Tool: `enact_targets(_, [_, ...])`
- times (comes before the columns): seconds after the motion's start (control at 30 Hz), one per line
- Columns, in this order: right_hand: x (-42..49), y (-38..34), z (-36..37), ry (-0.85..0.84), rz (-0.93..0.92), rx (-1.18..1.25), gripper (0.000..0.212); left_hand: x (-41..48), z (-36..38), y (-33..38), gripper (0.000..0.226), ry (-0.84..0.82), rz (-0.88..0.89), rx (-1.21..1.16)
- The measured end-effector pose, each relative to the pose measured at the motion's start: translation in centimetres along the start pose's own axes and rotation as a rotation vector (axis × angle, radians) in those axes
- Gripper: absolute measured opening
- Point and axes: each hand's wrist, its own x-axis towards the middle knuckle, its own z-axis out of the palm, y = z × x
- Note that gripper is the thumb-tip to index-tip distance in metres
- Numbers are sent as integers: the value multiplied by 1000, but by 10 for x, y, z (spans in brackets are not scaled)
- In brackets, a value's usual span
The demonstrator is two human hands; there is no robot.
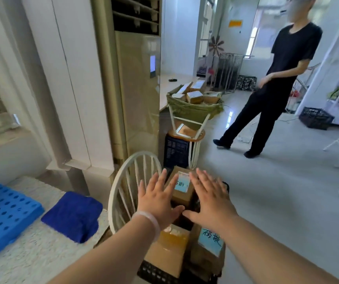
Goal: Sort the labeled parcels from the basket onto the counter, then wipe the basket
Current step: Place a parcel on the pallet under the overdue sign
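Note:
A black plastic basket (pixel 156 272) sits low in front of me with several brown cardboard parcels in it. One upright parcel (pixel 182 188) carries a light blue label. Nearer me lie a parcel with yellow tape (pixel 169 249) and one with a blue handwritten label (pixel 209 240). My left hand (pixel 156 201) and my right hand (pixel 209 199) hover flat, fingers spread, on either side of the upright parcel, holding nothing. A folded dark blue cloth (pixel 73 215) lies on the speckled counter (pixel 31 253) at the left.
A blue perforated tray (pixel 2 218) lies on the counter's left end. A white chair back (pixel 127 187) stands between counter and basket. Farther off, a green woven basket (pixel 193 108) of parcels sits on a stool. A person in black (pixel 271 95) stands on the floor at right.

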Motion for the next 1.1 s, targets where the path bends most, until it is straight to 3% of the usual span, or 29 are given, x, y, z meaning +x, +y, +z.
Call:
enact_targets(0.37, [43, 107, 28, -123, 189, 187, 105, 60, 52, 43, 85, -187, -159, -45])
enact_targets(0.57, [81, 105, 57, -233, 235, 277, 99, 105, 71, 22, 86, -278, -231, -93])
enact_targets(0.9, [179, 93, 131, -378, 455, 409, 94, 208, 134, -37, 83, -472, -173, -156])
enact_targets(1.1, [214, 88, 176, -372, 604, 508, 95, 248, 174, -54, 85, -538, -154, -265])
